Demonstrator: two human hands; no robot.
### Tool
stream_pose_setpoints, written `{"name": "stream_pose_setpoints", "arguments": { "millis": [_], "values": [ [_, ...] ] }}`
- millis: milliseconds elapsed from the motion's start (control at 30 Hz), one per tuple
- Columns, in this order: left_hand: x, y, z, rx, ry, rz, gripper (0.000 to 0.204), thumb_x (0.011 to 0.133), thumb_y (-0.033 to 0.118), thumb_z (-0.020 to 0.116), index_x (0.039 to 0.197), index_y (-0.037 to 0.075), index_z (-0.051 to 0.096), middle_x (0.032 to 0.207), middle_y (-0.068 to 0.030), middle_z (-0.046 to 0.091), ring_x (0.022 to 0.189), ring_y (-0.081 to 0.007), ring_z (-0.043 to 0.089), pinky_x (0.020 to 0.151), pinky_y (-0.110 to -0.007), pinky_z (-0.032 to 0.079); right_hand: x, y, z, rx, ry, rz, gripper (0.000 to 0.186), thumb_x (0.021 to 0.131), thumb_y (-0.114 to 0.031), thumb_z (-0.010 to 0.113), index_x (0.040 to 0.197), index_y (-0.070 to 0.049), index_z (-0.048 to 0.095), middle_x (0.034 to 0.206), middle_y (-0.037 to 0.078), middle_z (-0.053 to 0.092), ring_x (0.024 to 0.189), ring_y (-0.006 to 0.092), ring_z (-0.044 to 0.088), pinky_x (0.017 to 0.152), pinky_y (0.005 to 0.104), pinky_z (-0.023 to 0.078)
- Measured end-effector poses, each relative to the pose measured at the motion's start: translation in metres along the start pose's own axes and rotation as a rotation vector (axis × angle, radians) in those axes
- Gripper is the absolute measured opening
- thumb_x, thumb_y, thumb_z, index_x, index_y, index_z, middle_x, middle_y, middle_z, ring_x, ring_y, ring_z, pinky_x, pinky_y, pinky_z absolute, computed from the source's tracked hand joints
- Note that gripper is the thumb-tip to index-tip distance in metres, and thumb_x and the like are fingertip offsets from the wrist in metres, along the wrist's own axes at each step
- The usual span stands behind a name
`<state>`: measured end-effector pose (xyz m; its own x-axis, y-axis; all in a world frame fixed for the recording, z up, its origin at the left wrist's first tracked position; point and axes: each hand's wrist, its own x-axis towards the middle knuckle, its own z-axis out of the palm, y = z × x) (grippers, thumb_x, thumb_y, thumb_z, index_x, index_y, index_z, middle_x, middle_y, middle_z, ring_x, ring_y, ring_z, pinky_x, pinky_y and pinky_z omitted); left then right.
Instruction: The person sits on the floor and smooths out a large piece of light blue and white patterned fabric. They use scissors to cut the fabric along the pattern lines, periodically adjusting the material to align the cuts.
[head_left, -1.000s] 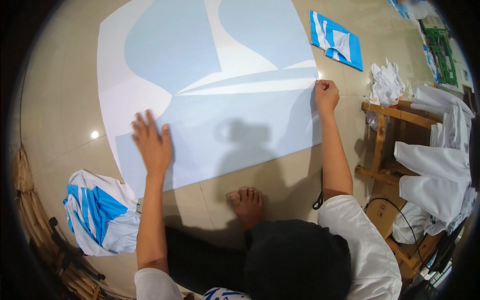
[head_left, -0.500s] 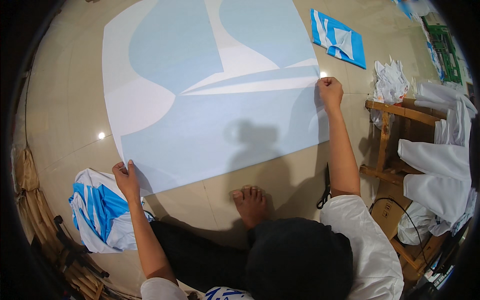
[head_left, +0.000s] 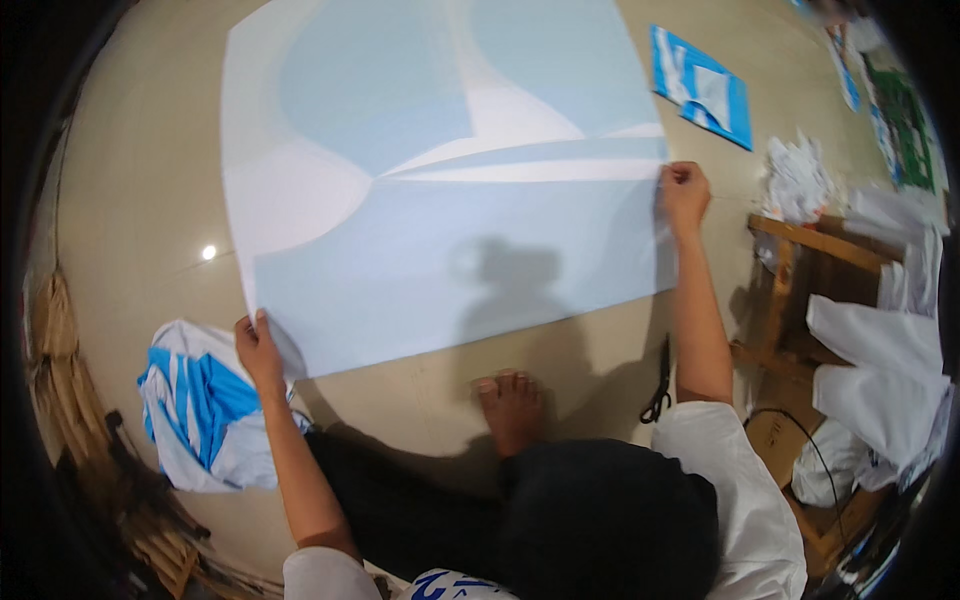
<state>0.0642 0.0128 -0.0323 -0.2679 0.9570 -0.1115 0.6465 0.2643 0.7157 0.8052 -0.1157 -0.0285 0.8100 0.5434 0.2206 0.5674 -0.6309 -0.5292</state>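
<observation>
A large sheet of pale blue and white fabric (head_left: 420, 270), with curved shapes showing on it, spreads over the floor before me. My left hand (head_left: 260, 352) pinches its near left edge. At the right edge, my right hand (head_left: 686, 195) grips the same sheet between closed fingers. A narrow fold or raised ridge runs across the sheet toward my right hand. The shadow of my head and shoulders falls on its near part.
A crumpled blue and white cloth (head_left: 205, 400) lies beside my left forearm. Black scissors (head_left: 657, 385) rest near my right arm. A folded blue cloth (head_left: 703, 88) is at far right. A wooden frame (head_left: 775, 290) with white fabric pieces (head_left: 870, 340) stands on the right.
Both hands keep hold of the sheet. The sheet and hands now appear slightly farther right in the view, and the picture is more blurred.
</observation>
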Motion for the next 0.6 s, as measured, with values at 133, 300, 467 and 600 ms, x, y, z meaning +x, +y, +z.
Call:
{"name": "stream_pose_setpoints", "arguments": {
  "millis": [133,300,467,600],
  "values": [
    [-0.008,0.027,0.006,0.059,0.059,0.067,0.031,0.107,0.028,0.069,0.099,-0.001,0.067,0.082,-0.0048,0.065,0.077,-0.0127,0.057,0.074,-0.03,0.05,-0.007,-0.001,-0.006,-0.028,-0.016,-0.036,0.016,0.089,-0.022,0.08,0.093,-0.007,0.076,0.09,0.011,0.076,0.084,0.0317,0.074,0.081,0.0427,0.057],
    [-0.01,0.034,0.0,0.106,0.076,0.051,0.032,0.107,0.03,0.07,0.097,0.0,0.066,0.083,-0.0059,0.067,0.076,-0.0148,0.059,0.073,-0.032,0.051,-0.021,-0.031,-0.014,-0.231,0.061,-0.229,0.013,0.09,-0.019,0.079,0.093,-0.007,0.075,0.093,0.01,0.072,0.086,0.0342,0.07,0.081,0.045,0.055],
    [-0.011,0.03,0.003,0.129,0.12,0.061,0.034,0.103,0.031,0.076,0.091,0.001,0.065,0.079,-0.0045,0.065,0.073,-0.0128,0.056,0.07,-0.03,0.05,-0.023,-0.031,-0.016,-0.054,0.009,-0.273,0.01,0.092,-0.014,0.078,0.095,-0.006,0.073,0.086,0.009,0.07,0.079,0.0283,0.069,0.074,0.0418,0.055],
    [-0.009,0.028,0.004,0.103,0.084,0.032,0.034,0.103,0.03,0.076,0.09,0.001,0.066,0.077,-0.001,0.062,0.072,-0.0096,0.051,0.067,-0.027,0.046,-0.015,-0.012,-0.015,0.305,-0.061,0.028,0.019,0.099,-0.019,0.077,0.1,-0.002,0.069,0.081,0.004,0.07,0.071,0.0142,0.064,0.068,0.0331,0.052]
  ]
}}
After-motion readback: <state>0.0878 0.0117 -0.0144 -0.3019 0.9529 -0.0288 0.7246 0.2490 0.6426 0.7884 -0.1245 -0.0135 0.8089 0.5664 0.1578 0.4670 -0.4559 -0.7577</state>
